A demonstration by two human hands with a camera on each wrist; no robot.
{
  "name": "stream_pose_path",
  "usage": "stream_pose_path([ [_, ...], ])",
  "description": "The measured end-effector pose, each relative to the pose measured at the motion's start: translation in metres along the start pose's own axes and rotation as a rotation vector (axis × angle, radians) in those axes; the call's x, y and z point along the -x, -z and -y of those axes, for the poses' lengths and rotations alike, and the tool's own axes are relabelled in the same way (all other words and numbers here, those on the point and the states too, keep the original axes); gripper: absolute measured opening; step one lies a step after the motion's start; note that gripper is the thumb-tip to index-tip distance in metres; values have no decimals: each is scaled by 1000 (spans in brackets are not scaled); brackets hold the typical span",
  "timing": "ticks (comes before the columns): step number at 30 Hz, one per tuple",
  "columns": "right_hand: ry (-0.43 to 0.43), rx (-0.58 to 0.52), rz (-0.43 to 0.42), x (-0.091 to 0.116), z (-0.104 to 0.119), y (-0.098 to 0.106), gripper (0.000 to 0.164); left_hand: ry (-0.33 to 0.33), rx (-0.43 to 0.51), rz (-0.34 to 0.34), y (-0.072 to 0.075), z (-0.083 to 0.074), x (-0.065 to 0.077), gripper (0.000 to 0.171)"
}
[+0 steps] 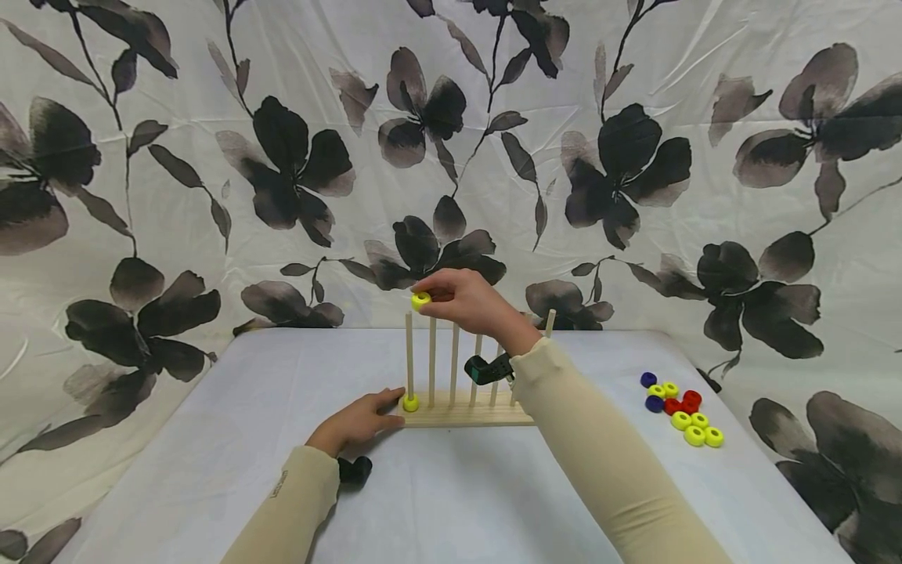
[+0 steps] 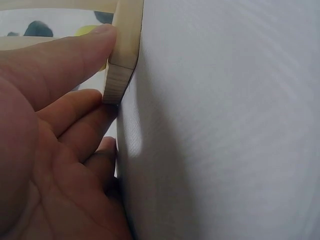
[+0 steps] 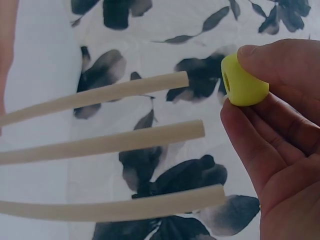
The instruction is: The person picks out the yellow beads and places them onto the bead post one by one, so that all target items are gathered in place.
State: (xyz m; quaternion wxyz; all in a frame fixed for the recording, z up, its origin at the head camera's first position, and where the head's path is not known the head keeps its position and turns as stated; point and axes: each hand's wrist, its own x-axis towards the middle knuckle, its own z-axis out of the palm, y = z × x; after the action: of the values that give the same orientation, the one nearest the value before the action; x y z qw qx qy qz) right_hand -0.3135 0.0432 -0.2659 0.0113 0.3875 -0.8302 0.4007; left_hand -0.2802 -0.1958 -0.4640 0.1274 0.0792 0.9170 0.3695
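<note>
Beige sleeves (image 1: 620,478) occupy the near edge, the right one reaching farther across than the left. Behind the scene hangs a floral cloth (image 1: 507,180); before it spreads the white desk (image 1: 465,501). On it lies a wooden base (image 1: 465,420), its long axis running left to right, bearing a row of upright pegs (image 1: 432,360). The left hand (image 1: 355,423) touches the base's left end, thumb spread apart from the fingers. The right hand (image 1: 470,301) is raised above the row, thumb and fingers clamped on a yellow ring (image 3: 245,87). Key relation: this ring lies just above the tips of the two leftmost pegs, apart from both, its hole turned toward them; from above, I cannot tell which one it lines up with. The right hand is nearer those tips. A second yellow ring (image 1: 411,403) surrounds the leftmost peg's foot. Loose rings (image 1: 672,406), yellow, red and dark blue, lie well apart at right.
</note>
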Motion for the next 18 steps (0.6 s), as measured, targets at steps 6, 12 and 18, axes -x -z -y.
stream_pose_path([
  [6,13,-17,-1,-5,1,-6,30,12,3,0,1,-1,-2,66],
  [12,-7,13,17,-9,0,-12,31,13,2,6,2,-1,-2,66],
  [18,-24,22,30,-12,-2,-17,32,11,5,10,1,0,-2,66],
])
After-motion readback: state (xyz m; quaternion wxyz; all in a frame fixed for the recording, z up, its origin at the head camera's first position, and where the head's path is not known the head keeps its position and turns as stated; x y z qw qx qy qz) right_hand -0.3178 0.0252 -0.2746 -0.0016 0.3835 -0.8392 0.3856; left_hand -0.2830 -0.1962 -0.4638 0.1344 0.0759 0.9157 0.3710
